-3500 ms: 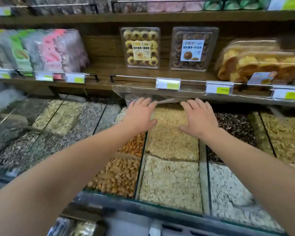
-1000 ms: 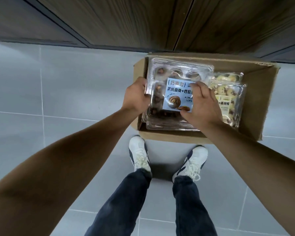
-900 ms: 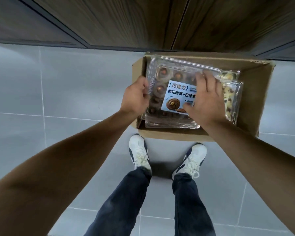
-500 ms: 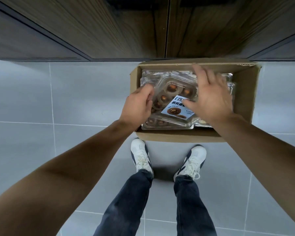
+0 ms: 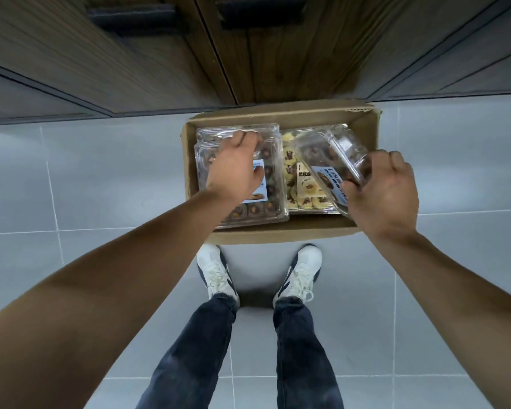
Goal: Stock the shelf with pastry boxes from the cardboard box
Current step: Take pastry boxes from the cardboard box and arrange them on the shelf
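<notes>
An open cardboard box [image 5: 281,234] stands on the floor in front of my feet. My right hand [image 5: 381,190] grips a clear pastry box of chocolate cookies [image 5: 328,160] with a blue label, tilted up over the right side of the carton. Under it lies a box of yellow cookies [image 5: 292,172]. On the left side sits a stack of chocolate pastry boxes [image 5: 266,202]. My left hand [image 5: 233,169] reaches over that stack, fingers curled at the far edge of the top box; whether it grips it is unclear.
Dark wooden cabinet doors [image 5: 219,54] rise just behind the carton. Grey floor tiles [image 5: 86,178] spread to both sides. My two white sneakers [image 5: 216,273] stand right against the carton's near wall.
The shelf view has given way to the carton on the floor. My right hand has carried the lifted chocolate box to the right; my left hand has let go and moved onto the left stack.
</notes>
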Available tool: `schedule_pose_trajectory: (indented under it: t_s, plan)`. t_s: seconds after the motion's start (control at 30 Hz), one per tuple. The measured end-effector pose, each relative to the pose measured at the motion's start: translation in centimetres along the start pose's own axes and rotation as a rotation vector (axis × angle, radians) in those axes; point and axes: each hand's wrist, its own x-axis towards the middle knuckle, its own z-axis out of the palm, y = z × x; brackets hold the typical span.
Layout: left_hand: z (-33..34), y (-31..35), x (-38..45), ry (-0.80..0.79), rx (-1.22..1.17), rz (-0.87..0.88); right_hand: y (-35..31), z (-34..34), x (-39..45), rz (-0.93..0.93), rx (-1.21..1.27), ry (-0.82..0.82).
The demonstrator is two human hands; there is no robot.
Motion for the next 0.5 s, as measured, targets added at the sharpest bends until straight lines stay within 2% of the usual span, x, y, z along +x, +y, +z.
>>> schedule_pose_trajectory:
  t_s: [0.17,0.33,0.5]
  plan:
    - [1.8,-1.7,1.7,-0.109,0.136,-0.059,1.0,3.3,2.6,0.099,-0.034,-0.006]
    - [3.8,-3.9,4.8,-0.196,0.259,-0.079,1.3,7.0,4.3,0.070,-0.055,0.001]
    - [5.6,-6.1,7.0,-0.345,0.357,-0.187,1.5,9.4,4.8,0.046,-0.040,-0.048]
